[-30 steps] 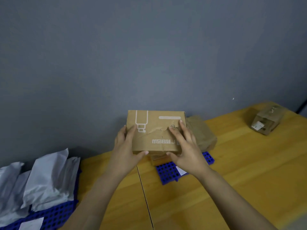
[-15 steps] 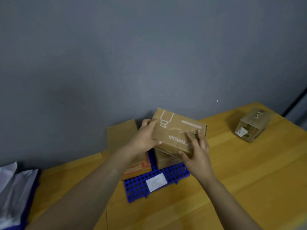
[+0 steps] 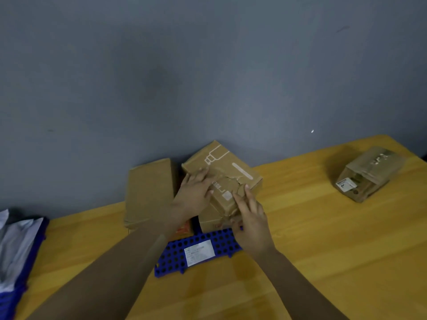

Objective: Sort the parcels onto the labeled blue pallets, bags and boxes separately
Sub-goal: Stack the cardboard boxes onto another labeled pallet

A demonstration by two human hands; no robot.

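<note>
- The printed cardboard box (image 3: pixel 221 179) sits at the centre of the frame, on top of another box (image 3: pixel 211 221) on the blue pallet (image 3: pixel 198 252), close to the grey wall (image 3: pixel 208 77).
- The left hand (image 3: pixel 195 196) lies flat on the box's top at its left side, fingers spread and extended, pressing down and not wrapped round anything.
- The right hand (image 3: pixel 250 221) is at the near right corner, fingers half curled; the fingertips touch the top and the thumb seems to be at the near edge. Whether it truly grips I cannot tell.
- The top face looks torn and creased in the middle, so the card there is probably weak; the firm edges and corners seem the better hold.
- It appears light and stiff, easy for two palms on opposite sides; dry card should not slip.
- Set askew on the lower box, it could tip if pushed at one corner.
- A flat box (image 3: pixel 150 192) lies just left of it, and a taped box (image 3: pixel 367 174) waits well apart at the right of the table (image 3: pixel 323 250).
- White bags (image 3: pixel 16 241) lie at the lower left edge.
</note>
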